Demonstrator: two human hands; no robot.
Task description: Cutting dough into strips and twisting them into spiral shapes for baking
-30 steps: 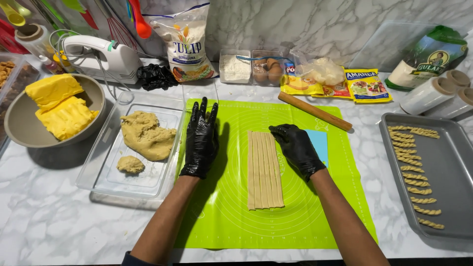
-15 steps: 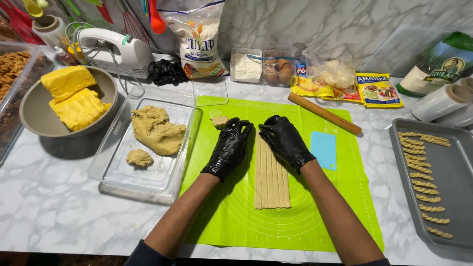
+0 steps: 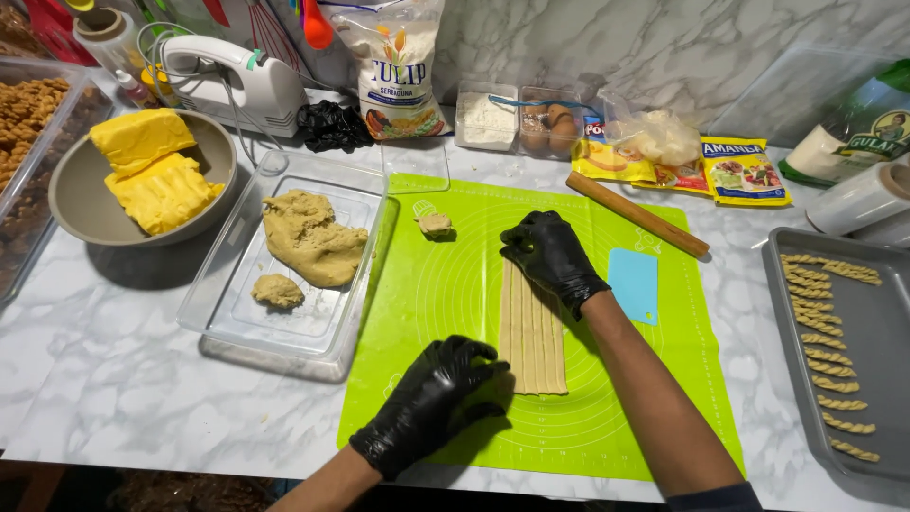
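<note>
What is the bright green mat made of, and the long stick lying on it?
The bright green mat looks like silicone: thin, matte, lying limp and flat on the marble-look counter. The long round rolling stick looks like wood: brown, dull, unpainted. Both are guesses from colour and sheen alone.

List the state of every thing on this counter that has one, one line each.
Left hand: gloved, at the near end of the dough strips.
Right hand: gloved, on their far end.
Dough strips: cut, flat, side by side.
Green mat: spread flat.
Clear container: uncovered, holding dough.
Baking tray: partly filled with twists.
Flour bag: upright.
</note>
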